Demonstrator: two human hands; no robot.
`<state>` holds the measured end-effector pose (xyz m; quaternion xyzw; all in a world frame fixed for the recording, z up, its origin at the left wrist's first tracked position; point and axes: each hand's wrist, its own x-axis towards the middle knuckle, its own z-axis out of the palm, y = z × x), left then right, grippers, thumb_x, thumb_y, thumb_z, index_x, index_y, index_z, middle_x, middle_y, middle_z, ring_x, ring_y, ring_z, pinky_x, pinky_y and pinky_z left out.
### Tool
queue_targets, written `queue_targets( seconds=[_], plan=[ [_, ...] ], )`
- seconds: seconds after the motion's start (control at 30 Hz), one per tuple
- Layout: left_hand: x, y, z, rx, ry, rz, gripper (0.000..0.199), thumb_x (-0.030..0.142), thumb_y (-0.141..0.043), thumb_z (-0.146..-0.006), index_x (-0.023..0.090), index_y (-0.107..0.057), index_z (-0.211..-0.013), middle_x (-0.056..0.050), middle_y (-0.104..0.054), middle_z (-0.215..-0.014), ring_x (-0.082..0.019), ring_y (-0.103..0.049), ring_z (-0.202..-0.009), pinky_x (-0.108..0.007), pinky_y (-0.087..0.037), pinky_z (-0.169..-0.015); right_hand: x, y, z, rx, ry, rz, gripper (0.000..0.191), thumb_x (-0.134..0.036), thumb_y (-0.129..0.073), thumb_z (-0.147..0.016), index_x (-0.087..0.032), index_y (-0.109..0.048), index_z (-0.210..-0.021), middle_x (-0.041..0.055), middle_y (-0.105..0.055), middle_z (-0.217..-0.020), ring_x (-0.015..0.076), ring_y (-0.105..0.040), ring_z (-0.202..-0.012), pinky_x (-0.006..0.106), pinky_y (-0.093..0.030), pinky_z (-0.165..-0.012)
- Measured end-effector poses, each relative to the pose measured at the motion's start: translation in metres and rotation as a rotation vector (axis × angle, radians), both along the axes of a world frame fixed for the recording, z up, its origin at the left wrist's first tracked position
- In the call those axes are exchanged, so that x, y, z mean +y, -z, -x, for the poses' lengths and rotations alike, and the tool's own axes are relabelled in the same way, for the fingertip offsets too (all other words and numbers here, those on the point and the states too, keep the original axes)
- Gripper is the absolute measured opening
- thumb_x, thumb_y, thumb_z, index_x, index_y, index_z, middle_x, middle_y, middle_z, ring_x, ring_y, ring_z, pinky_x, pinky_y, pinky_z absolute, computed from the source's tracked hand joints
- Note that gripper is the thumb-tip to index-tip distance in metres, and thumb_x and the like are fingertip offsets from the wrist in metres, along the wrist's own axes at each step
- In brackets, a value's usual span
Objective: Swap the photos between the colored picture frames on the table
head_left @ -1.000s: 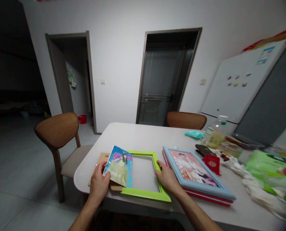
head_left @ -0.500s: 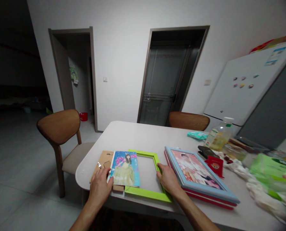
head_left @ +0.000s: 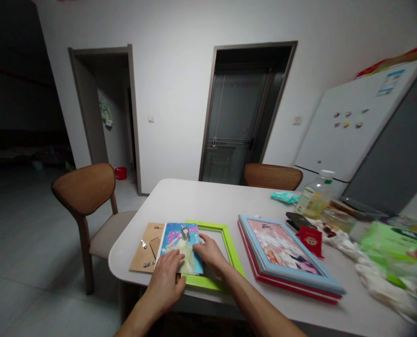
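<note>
A printed photo of a figure in a pale dress on a blue background lies flat on the white table. It overlaps the left side of a lime-green picture frame. My left hand presses the photo's lower edge, and my right hand has its fingers on the photo's right edge. To the left lies a brown cardboard frame backing with small metal clips.
A light-blue frame sits on a red frame to the right. Beyond are a dark phone, a red packet, an oil bottle, crumpled white plastic and a green package. Wooden chairs stand by the table.
The photo has gone from tilted in my left hand to lying flat against the backing. My right hand has moved left, off the green frame and onto the photo.
</note>
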<state>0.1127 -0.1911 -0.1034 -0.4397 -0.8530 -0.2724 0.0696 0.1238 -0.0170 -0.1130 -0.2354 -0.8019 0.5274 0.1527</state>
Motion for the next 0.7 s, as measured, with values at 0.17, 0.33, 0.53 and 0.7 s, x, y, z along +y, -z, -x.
queue_targets(
  seconds=[0.17,0.33,0.53,0.7],
  plan=[
    [0.007,-0.002,-0.006,-0.002,-0.019,0.069,0.055,0.017,-0.047,-0.062,0.013,-0.044,-0.117,-0.012,-0.044,-0.125,-0.025,-0.035,-0.117,-0.046,-0.024,-0.098,-0.009,-0.008,0.004,0.089,-0.007,0.126,0.043,-0.009,-0.043,-0.059,-0.01,-0.054,-0.101,0.002,-0.063,-0.064,0.011,-0.053,-0.05,0.018,-0.039,-0.046],
    [0.02,-0.005,0.004,0.035,-0.024,-0.11,0.059,0.004,-0.04,-0.059,0.007,-0.041,-0.119,-0.015,-0.042,-0.126,-0.024,-0.034,-0.118,-0.042,-0.026,-0.099,-0.028,-0.035,-0.002,0.283,-0.047,0.379,0.05,-0.019,-0.05,-0.065,-0.012,-0.041,-0.114,-0.0056,-0.053,-0.052,0.0068,-0.044,-0.039,0.017,-0.034,-0.038],
    [0.027,-0.03,0.012,-0.271,-0.099,-0.714,0.033,0.018,-0.04,-0.077,0.015,-0.052,-0.108,-0.009,-0.058,-0.108,-0.02,-0.051,-0.103,-0.036,-0.036,-0.092,-0.03,-0.05,-0.016,0.313,-0.01,0.575,0.046,-0.033,-0.054,-0.068,-0.013,-0.045,-0.108,0.0035,-0.06,-0.074,0.0095,-0.055,-0.053,0.02,-0.042,-0.046],
    [0.043,-0.03,-0.007,-0.682,-0.1,-1.006,0.032,0.029,-0.047,-0.075,0.011,-0.054,-0.101,-0.01,-0.064,-0.096,-0.023,-0.055,-0.097,-0.034,-0.041,-0.086,-0.019,-0.028,-0.029,0.264,-0.004,0.771,0.033,-0.024,-0.051,-0.067,-0.016,-0.051,-0.099,0.0031,-0.064,-0.072,0.0113,-0.058,-0.057,0.022,-0.046,-0.053]
  ],
)
